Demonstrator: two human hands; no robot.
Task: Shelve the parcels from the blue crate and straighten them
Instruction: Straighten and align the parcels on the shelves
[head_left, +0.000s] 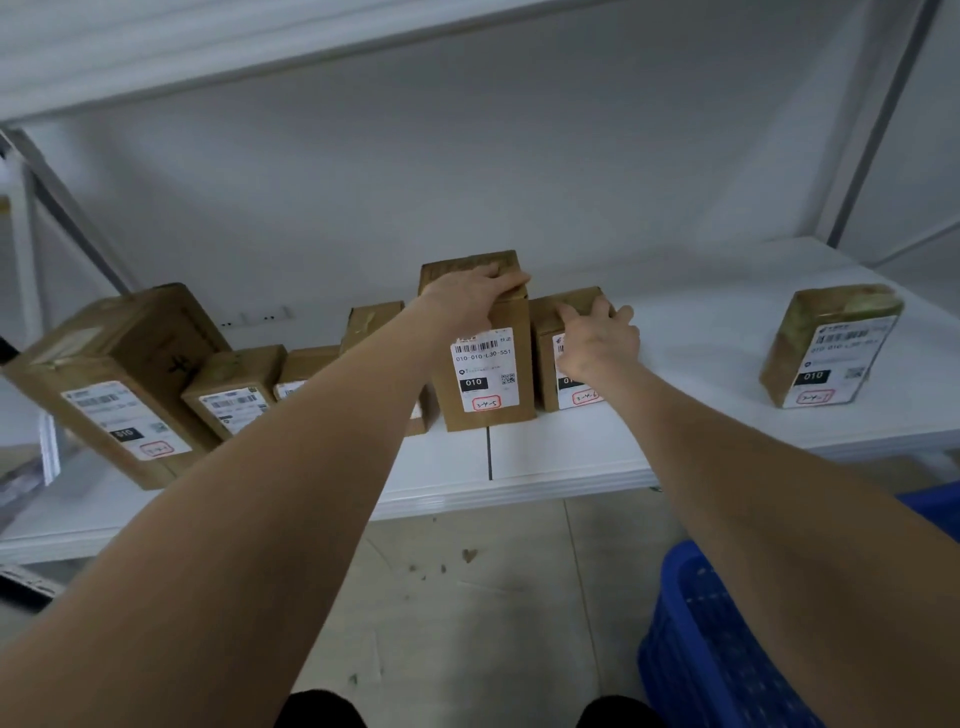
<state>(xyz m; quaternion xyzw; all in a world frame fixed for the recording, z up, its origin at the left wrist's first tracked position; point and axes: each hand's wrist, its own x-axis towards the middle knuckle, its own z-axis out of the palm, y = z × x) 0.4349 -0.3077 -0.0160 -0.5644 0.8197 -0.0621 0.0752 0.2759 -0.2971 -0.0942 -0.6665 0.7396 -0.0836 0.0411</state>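
Parcels lined the white shelf ahead of us, and we took the tall parcel in the middle of the row as our mark. Nearest to us, well below it and to its right, the blue crate stood on the grey floor. Our right forearm covered part of it, and we could not tell what lay inside.

The tall parcel stood upright close to the shelf's front edge, its white label facing us. Our left hand lay across its top, fingers curled over the right-hand top edge, gripping it. Just to its right, set a little further back, stood a shorter parcel. Our right hand held that one at the top, thumb on the near side and fingers spread and bent over the right side.

To the left of the tall parcel, partly hidden by our left forearm, was a mid-height parcel. Further left were two low parcels side by side, and at the left end a large parcel looked tilted. Well to the right of the tall parcel, a lone parcel stood apart from the row, label towards us.

Behind the tall parcel rose a pale wall, and high above it ran an upper shelf.
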